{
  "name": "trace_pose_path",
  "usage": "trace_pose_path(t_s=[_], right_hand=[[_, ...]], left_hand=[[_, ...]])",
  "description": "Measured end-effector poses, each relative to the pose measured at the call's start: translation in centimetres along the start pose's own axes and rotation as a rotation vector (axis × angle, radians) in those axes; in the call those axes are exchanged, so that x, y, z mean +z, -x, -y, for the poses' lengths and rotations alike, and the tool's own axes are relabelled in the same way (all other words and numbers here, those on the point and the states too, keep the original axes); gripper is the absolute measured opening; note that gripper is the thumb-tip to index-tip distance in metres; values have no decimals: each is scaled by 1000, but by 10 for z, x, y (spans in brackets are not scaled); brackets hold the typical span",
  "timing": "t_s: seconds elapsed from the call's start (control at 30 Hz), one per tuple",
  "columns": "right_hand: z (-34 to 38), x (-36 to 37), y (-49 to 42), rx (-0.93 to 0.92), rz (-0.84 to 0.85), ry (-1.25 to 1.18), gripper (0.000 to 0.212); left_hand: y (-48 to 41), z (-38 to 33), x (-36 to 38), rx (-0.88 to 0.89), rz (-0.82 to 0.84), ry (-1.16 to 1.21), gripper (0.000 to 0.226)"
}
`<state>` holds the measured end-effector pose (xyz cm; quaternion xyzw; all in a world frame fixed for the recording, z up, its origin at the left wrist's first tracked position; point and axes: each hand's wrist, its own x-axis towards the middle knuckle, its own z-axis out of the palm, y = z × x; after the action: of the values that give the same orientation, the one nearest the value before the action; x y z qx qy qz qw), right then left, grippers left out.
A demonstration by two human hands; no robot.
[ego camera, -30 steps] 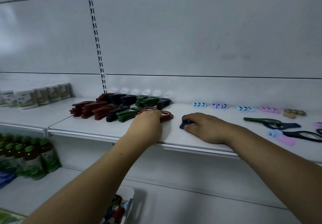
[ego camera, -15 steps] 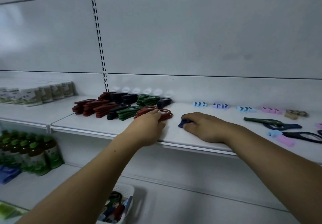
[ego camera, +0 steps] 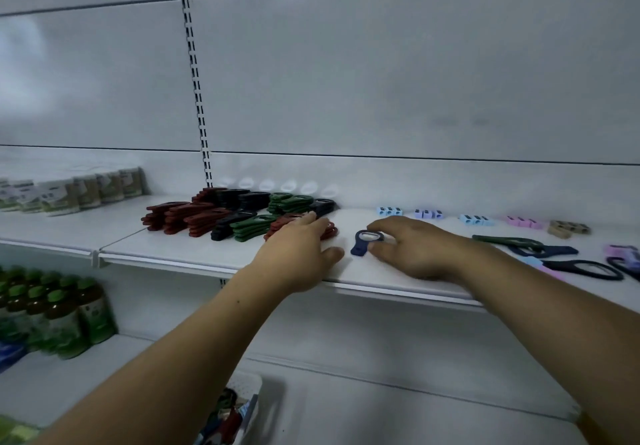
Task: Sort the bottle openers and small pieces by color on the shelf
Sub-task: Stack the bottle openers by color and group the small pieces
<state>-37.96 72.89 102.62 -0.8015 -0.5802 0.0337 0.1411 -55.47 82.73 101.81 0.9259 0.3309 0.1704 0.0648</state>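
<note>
A dark blue bottle opener (ego camera: 360,243) lies on the white shelf (ego camera: 214,257), and my right hand (ego camera: 414,249) pinches its ring end between fingertips and thumb. My left hand (ego camera: 299,250) lies flat with straight fingers on a low pile of red openers (ego camera: 330,231). Behind and to the left stand sorted stacks: red (ego camera: 180,216), black (ego camera: 242,199), green (ego camera: 291,202), black (ego camera: 323,205), and a front row of black (ego camera: 227,226) and green (ego camera: 252,228). Small pieces line the back: light blue (ego camera: 389,211), purple (ego camera: 428,214), light blue (ego camera: 476,219), pink (ego camera: 521,222), tan (ego camera: 568,229).
Scissors (ego camera: 519,242) with dark handles (ego camera: 581,268) lie at the right of the shelf. Packets (ego camera: 69,192) stand on the neighbouring shelf at the left. Green-capped bottles (ego camera: 62,313) fill the lower left shelf. A white basket (ego camera: 247,384) of mixed openers sits below.
My right hand has drawn back a little, so the blue opener that it covered now shows. My left hand has spread flatter over the red pile.
</note>
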Motion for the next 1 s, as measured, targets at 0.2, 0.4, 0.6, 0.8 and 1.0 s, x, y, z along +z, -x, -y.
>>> trace_pose_path(t_s=[0.2,0.4,0.6,0.8,1.0], right_hand=[[-28,-43,40,224,-104,61,54],[-70,-72,95,427,-200,-2,53],[-120,-70,136,542,-180,50,50],[-165,-74,130,441,-112,144,45],[-199,-76,93,296,54,228,32]], left_hand=[[-9,-28,-8,191,107,-9,60],[-7,-86,5,319,213,192,60],[-15,-145,30,406,283,237,57],[-59,-201,57,386,238,148,39],[-93,-223,77,267,303,20,34]])
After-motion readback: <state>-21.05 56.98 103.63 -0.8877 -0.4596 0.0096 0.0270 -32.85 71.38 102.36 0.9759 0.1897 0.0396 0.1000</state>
